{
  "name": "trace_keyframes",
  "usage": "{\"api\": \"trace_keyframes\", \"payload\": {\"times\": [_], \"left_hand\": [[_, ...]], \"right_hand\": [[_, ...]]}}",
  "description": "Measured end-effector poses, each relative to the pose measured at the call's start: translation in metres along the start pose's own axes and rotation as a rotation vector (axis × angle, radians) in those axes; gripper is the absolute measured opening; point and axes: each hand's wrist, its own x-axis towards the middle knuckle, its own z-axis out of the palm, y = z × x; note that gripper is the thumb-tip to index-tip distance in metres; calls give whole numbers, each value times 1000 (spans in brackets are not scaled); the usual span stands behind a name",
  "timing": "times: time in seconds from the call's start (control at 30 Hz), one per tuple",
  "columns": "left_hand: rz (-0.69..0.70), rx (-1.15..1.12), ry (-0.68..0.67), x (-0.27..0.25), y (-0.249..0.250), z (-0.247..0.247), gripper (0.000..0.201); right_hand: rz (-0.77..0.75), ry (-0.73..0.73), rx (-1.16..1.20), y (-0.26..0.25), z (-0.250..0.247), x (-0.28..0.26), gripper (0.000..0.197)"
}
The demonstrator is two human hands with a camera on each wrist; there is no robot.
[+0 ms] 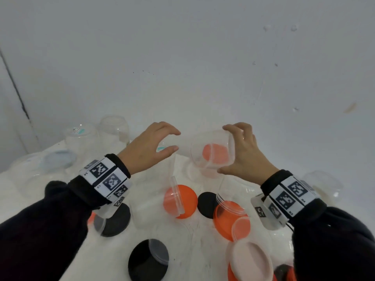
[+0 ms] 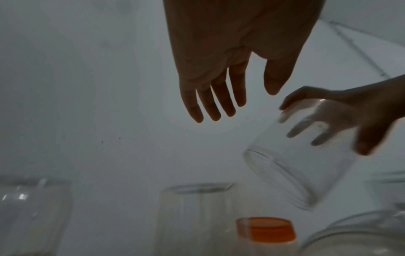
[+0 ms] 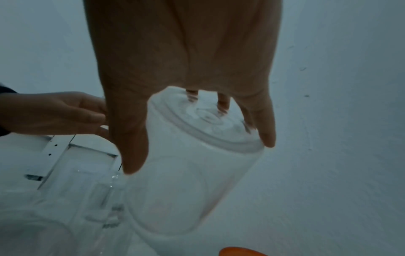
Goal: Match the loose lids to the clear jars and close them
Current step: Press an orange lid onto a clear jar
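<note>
My right hand [image 1: 223, 149] grips a clear, lidless jar [image 1: 211, 138] by its base and holds it tilted above the white table [image 1: 194, 240]. The right wrist view shows that hand [image 3: 200, 157] with thumb and fingers spread round the jar [image 3: 192, 181]. Just left of the jar, my left hand [image 1: 176, 140] hovers open and holds nothing; its fingers [image 2: 214, 110] are straight in the left wrist view. Loose lids lie below: an orange lid [image 1: 187, 200], a small black lid [image 1: 207, 204], another orange lid [image 1: 225, 222] and a pink lid [image 1: 251, 260].
More clear jars stand at the back left [image 1: 81, 138] and at the right [image 1: 322, 185]. Two larger black lids [image 1: 117, 222] [image 1: 142, 260] lie near the front, a pale blue lid [image 1: 58, 160] at the left. A white wall [image 1: 203, 57] rises close behind.
</note>
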Motion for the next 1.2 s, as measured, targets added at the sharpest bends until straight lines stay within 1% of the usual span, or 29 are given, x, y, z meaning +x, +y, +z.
{"api": "trace_keyframes", "payload": {"times": [0.07, 0.13, 0.23, 0.3, 0.37, 0.43, 0.5, 0.6, 0.7, 0.8, 0.9, 1.03, 1.1, 1.2], "left_hand": [[52, 5, 34, -15, 24, -3, 47], [89, 10, 37, -34, 45, 1, 42], [98, 11, -29, -65, 69, 13, 38], [97, 27, -127, -86, 78, 26, 38], [51, 62, -275, -103, 83, 37, 44], [-71, 135, -459, -116, 84, 48, 53], [-190, 206, -605, -128, 83, 59, 52], [-239, 289, -697, -140, 84, 73, 59], [-262, 358, -741, -145, 85, 80, 68], [-298, 408, -782, -147, 83, 87, 72], [-335, 419, -769, -148, 81, 92, 72], [-326, 460, -751, -145, 82, 92, 71], [-337, 455, -753, -144, 82, 92, 70], [-350, 408, -760, -146, 81, 92, 69]], "right_hand": [[-4, 86, 59, -2, -8, -11, 102], [2, 131, 88, -4, -15, -25, 101], [-6, 168, 108, -8, -23, -49, 102], [-7, 181, 129, -9, -27, -66, 101], [10, 186, 147, -11, -30, -82, 97], [27, 179, 167, -13, -30, -99, 93], [44, 166, 188, -15, -29, -115, 91], [64, 178, 206, -16, -25, -137, 91], [119, 129, 247, -16, -21, -156, 94], [181, 112, 288, -19, -16, -175, 91], [250, 97, 299, -22, -10, -187, 90], [277, 76, 323, -23, -4, -196, 90], [307, 65, 355, -24, 0, -198, 86], [389, 57, 427, -28, 9, -200, 75]]}}
